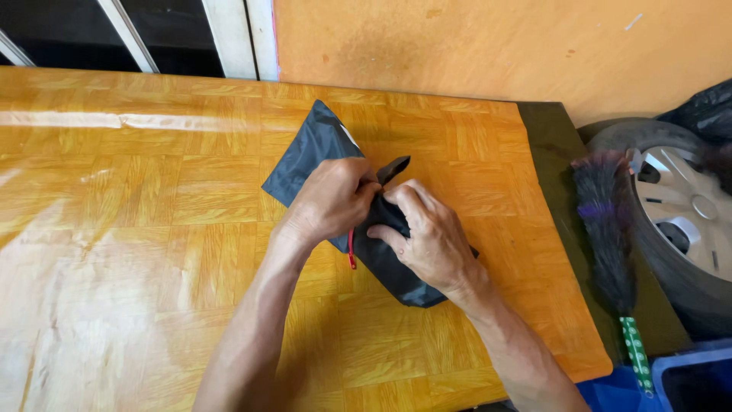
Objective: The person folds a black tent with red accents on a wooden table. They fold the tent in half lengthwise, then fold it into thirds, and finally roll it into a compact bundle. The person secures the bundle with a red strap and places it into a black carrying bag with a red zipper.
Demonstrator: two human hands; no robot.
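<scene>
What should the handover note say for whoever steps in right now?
Left hand: closed on the dark fabric pouch near its middle, beside the red cord that hangs out below it.
Right hand: fingers pinching the same pouch next to a small black strap that sticks up.
Pouch lies flat on the wooden table, far end spread out, near end under the hands.
Done: both hands have a grip.
Left: cannot tell whether the pouch is closed.
</scene>
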